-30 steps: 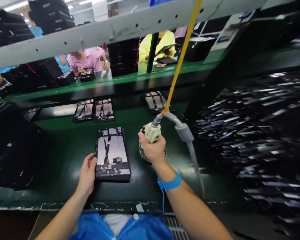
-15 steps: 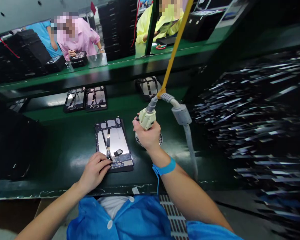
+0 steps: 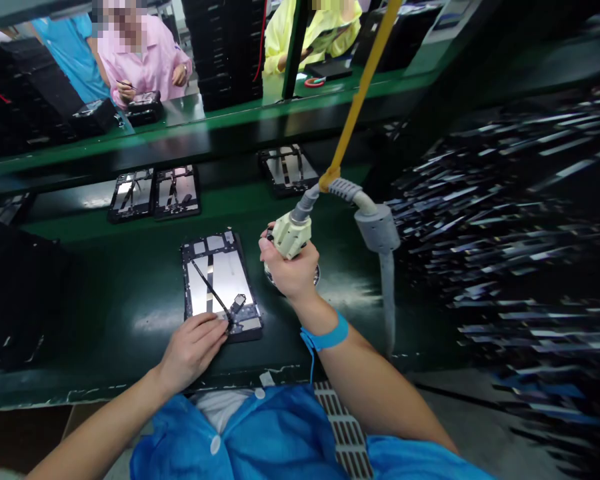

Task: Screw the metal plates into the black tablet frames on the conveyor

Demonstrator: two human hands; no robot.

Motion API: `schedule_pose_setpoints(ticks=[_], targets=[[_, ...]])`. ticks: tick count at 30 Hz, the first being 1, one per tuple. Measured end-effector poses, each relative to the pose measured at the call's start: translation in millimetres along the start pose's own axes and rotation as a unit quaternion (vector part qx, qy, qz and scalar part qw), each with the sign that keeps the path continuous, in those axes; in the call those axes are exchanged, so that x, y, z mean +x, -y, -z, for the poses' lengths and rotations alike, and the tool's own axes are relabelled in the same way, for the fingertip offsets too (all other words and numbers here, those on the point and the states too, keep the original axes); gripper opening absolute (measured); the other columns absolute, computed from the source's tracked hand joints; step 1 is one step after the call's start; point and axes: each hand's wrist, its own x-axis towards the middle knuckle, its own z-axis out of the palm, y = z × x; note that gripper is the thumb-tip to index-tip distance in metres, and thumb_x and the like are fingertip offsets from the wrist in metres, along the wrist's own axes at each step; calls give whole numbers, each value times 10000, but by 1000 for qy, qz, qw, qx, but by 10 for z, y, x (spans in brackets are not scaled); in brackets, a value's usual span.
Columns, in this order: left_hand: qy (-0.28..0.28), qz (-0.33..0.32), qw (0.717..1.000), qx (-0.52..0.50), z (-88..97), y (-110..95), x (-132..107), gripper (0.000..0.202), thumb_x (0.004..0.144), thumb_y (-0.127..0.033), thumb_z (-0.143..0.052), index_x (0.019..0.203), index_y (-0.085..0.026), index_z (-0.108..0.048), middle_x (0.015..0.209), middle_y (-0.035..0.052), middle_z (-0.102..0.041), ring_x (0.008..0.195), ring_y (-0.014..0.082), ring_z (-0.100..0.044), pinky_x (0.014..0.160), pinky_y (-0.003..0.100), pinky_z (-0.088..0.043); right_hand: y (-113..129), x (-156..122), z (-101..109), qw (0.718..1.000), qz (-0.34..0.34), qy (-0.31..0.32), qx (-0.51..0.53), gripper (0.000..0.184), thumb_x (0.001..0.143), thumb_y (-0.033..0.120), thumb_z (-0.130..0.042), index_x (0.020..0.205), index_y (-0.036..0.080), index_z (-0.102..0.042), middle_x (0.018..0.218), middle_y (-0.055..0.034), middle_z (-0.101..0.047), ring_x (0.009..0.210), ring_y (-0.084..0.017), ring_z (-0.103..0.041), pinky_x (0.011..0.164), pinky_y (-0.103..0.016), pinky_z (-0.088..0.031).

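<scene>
An opened tablet (image 3: 233, 267) lies on the green bench in front of me, its silvery inside facing up. My left hand (image 3: 195, 347) rests at its lower edge, fingers pressed together at the end of a thin black flex cable (image 3: 210, 288) that runs diagonally across the tablet. A small dark module (image 3: 238, 304) lies close to these fingertips. My right hand (image 3: 294, 270) is wrapped round a cream electric screwdriver (image 3: 291, 235), held upright to the right of the tablet. Its tip is hidden. Below that hand shows part of a round dish (image 3: 317, 275).
A yellow strap (image 3: 363, 93) and a grey cable (image 3: 387, 287) lead from the screwdriver. More opened tablets (image 3: 177, 191) lie at the back. Dark stacks stand at left and a blurred stack of parts (image 3: 510, 233) at right. Co-workers (image 3: 145, 53) sit across the bench.
The flex cable's lower end has swung right, with my left fingertips at it, and now lies diagonally. The small module has turned and sits higher. The right hand keeps its hold; the view has shifted slightly.
</scene>
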Motion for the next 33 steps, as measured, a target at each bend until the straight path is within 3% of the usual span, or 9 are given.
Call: schedule_pose_setpoints(ticks=[6,13,20,24,29,33], targets=[[20,-32,999,19,59,23,-10,294,961,-106,-668,1247,-168,-687,1139,106,-764,1116,248,-696,945,413,-621,33,-18,10,1000,-9,10,5,210,858,352,-752,1012,230,-680,876,-11,-700,726,-171,-652,698,-351,-586],[55,19,997,48,5,-86,49,336,980,-99,-601,1296,-201,-656,1106,125,-727,1023,255,-679,843,401,-604,32,-6,17,1000,-8,8,1,189,858,346,-749,995,237,-677,886,-16,-706,780,-190,-686,711,-366,-600],[62,36,995,70,-4,-141,73,306,975,-85,-592,1255,-184,-666,1126,121,-713,1077,269,-655,903,415,-584,53,0,13,1000,-8,3,25,171,858,323,-751,981,231,-678,889,-17,-714,800,-190,-702,738,-371,-606],[92,65,990,89,-9,-199,75,280,997,-119,-571,1248,-196,-667,1130,119,-709,1064,275,-649,858,424,-580,76,10,11,1000,-7,-2,25,166,850,327,-765,960,231,-686,886,-24,-722,818,-202,-711,762,-392,-617],[70,82,986,126,-88,-283,-100,405,1000,-189,-587,1405,-177,-583,1295,166,-676,1257,348,-607,1082,625,-492,105,43,95,1000,2,-9,14,205,852,342,-752,1016,239,-685,921,-38,-730,853,-227,-735,785,-426,-640],[72,51,989,118,-108,-59,-49,389,1017,-167,-564,1402,-215,-588,1282,142,-697,1258,317,-633,1116,605,-487,47,70,207,1000,-7,-1,-1,228,834,335,-754,1024,226,-691,918,-40,-732,792,-205,-719,745,-405,-637]])
